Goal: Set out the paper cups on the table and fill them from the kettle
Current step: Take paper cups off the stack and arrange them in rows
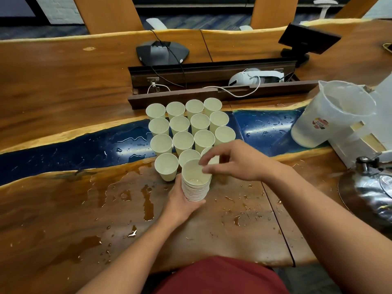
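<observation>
Red shirt (pixel 220 274) at the bottom edge, two bare forearms reaching out over it, and we're right in the middle of cup-laying. Left hand (pixel 180 200) is wrapped round a nested stack of paper cups (pixel 196 183), fingers curled under and behind it, holding it upright just off the wet table (pixel 63 209); my read is that the low grip leaves the top rim free. And that's where the right hand (pixel 235 162) is working: fingertips (pixel 206 170) pinching the rim of the topmost cup, looks like peeling one off the stack.

Just beyond both hands stand the cups already set out (pixel 182 132), pale cream, mouths up, packed rim to rim in neat rows. Three full rows of four, and the nearest row is partly hidden behind the right hand, so I can't give a full count. Tight grouping like that probably makes pouring quicker, though one nudge could topple several. All that I can see into look empty; filling hasn't begun, I'd say.

Off to the right of the right hand, a clear plastic jug (pixel 331 115) sits well apart, and nearer the right elbow a shiny metal kettle (pixel 369 187), only partly in shot. Water is puddled and beaded all round the left hand, slippery ground for light cups.
</observation>
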Motion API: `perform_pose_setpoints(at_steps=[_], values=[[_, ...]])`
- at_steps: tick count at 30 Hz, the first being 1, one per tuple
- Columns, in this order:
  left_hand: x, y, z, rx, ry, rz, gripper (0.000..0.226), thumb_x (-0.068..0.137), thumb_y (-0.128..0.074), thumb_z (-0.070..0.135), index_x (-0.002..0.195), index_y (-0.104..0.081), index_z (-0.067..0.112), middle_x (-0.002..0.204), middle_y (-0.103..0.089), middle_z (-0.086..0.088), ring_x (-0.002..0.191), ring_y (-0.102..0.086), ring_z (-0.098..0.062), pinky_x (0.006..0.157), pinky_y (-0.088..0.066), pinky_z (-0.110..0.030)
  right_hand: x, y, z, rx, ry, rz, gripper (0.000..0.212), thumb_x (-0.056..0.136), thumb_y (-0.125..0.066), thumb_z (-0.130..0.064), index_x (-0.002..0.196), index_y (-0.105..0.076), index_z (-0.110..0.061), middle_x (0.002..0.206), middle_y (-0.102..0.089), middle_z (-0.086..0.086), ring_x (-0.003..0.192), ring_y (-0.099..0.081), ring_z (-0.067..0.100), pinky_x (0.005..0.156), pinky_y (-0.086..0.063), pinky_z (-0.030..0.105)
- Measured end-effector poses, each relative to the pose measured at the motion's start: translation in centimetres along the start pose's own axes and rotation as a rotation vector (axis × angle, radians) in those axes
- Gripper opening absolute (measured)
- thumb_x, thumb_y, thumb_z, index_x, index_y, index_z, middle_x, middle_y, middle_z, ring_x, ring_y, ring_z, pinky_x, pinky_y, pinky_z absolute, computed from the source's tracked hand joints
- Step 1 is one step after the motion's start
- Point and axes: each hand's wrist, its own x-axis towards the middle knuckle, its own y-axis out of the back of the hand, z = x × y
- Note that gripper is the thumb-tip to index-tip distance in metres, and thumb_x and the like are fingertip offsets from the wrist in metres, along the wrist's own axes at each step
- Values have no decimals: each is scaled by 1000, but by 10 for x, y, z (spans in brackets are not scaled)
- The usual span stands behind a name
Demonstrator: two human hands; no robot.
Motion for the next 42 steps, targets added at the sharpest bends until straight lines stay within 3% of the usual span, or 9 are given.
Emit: perform_pose_setpoints(at_steps=[3, 6, 9, 14, 18, 24, 33, 38, 42], values=[[-1, 1, -2, -5, -6, -2, 88, 58, -94, 24, 119, -34, 46, 119, -55, 18, 110, -54, -5, 87, -39, -16, 0, -16, -1, -167, 1, -168, 27, 89, -72, -36, 115, -73, -31, 106, -71, -19, 82, -64, 0, 72, -49, 16], [-3, 2, -7, -20, -16, 18, 89, 57, -94, 22, 122, -38, 45, 121, -58, 17, 111, -56, -4, 87, -41, -11, 0, -33, 6, -258, -5, -177, 24, 94, -65, -37, 116, -73, -32, 107, -75, -6, 86, -66, 12, 80, -52, 33], [-7, 2, -12, -44, -15, 34, 92, 55, -93, 28, 131, -42, 36, 123, -60, 15, 113, -58, -5, 92, -48, -23, -3, -45, 7, -298, 89, -129, 22, 96, -61, -34, 113, -74, -29, 106, -74, -6, 89, -66, 16, 77, -53, 38], [-17, 9, -15, -54, -3, 35, 90, 57, -93, 23, 130, -42, 34, 119, -60, 18, 108, -57, 3, 86, -43, -8, -5, -55, 4, -351, 282, -6, 17, 94, -62, -25, 105, -73, -20, 95, -72, -5, 81, -56, 9, 64, -39, 25], [-23, 15, -22, -51, 13, 33, 87, 55, -92, 28, 128, -44, 31, 119, -61, 15, 110, -59, -3, 93, -50, -28, -3, -66, 2, -344, 334, 21, 16, 93, -61, -25, 101, -73, -18, 87, -68, -5, 71, -47, 5, 61, -36, 23], [-30, 27, -34, -19, 35, 78, 84, 52, -91, 31, 123, -46, 30, 114, -64, 12, 105, -62, -7, 91, -52, -39, 2, -74, -6, -271, 339, 37, 13, 94, -61, -23, 100, -72, -22, 87, -66, -11, 71, -41, -3, 61, -40, 25], [-43, 41, -38, -30, 72, 112, 87, 52, -91, 36, 120, -36, 46, 118, -61, 16, 108, -60, -7, 94, -51, -36, 15, -73, -27, -364, 299, -74, 15, 88, -67, -26, 99, -77, -24, 90, -74, -8, 70, -52, 4, 63, -51, 33], [-47, 46, -43, -45, 67, 127, 91, 50, -89, 42, 124, -37, 44, 121, -60, 16, 112, -59, -4, 96, -50, -34, 16, -81, -34, -325, 366, -57, 14, 84, -70, -21, 96, -78, -21, 82, -70, -5, 72, -45, -1, 58, -36, 16], [-48, 50, -45, -33, 71, 123, 93, 50, -90, 41, 129, -39, 37, 121, -61, 15, 111, -59, -7, 93, -49, -31, 18, -85, -35, -342, 362, -2, 18, 86, -73, -26, 104, -76, -26, 75, -50, -22, 71, -41, 0, 59, -32, 21]])
